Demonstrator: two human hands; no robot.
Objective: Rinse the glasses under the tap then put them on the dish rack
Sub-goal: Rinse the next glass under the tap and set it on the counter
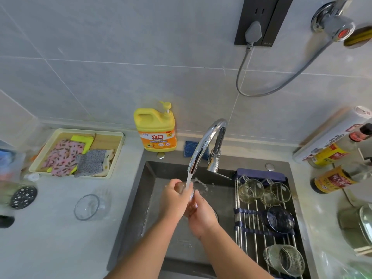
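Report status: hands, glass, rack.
Left hand and right hand both gripping glass under running tap. Dish rack part-filled. Second glass on counter. Nothing blocking the rack.

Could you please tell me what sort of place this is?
Most likely a home kitchen: a dark sink with a running tap, a yellow dish soap bottle, and a dish rack.

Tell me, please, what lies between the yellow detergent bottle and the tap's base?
Between the detergent bottle and the tap lies a blue scrubbing pad, partly hidden behind the tap's curved neck, as the head view shows.
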